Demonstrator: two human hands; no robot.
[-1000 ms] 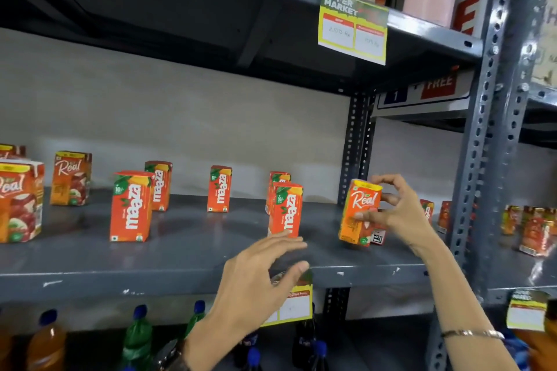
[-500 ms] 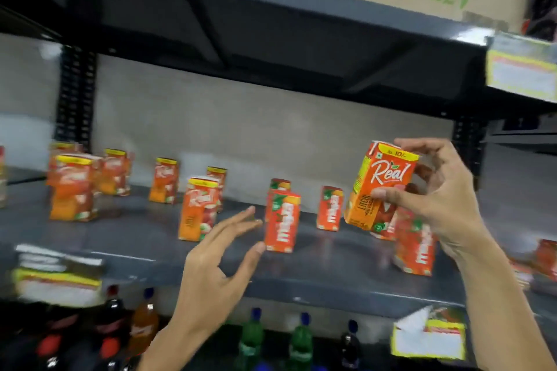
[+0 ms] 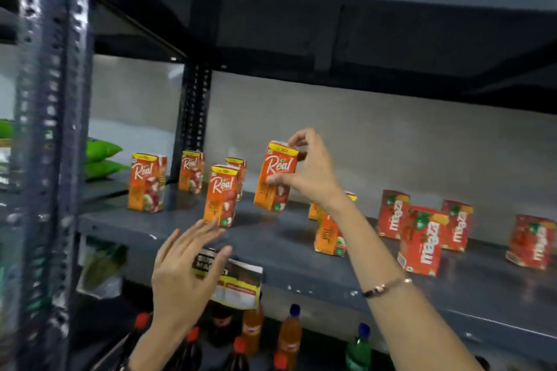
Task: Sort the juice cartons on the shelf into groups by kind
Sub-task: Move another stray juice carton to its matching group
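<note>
Halfway through sorting, I reckon: the grey shelf (image 3: 271, 253) has Real cartons bunched left and red Maaza cartons (image 3: 422, 239) off right. My right hand (image 3: 310, 172) is clamped on an orange Real carton (image 3: 275, 178), tilted above the shelf beside its group. Next it needs setting down upright there. My left hand (image 3: 184, 277) hovers, fingers apart, holding nothing.

Grey metal shelf (image 3: 271, 247), Real cartons (image 3: 146, 182), Maaza cartons (image 3: 422, 241)

Real cartons (image 3: 146, 182) stand at shelf (image 3: 271, 238) left; Maaza cartons (image 3: 423, 239) stand right; bottles (image 3: 289, 337) on the level below.
</note>
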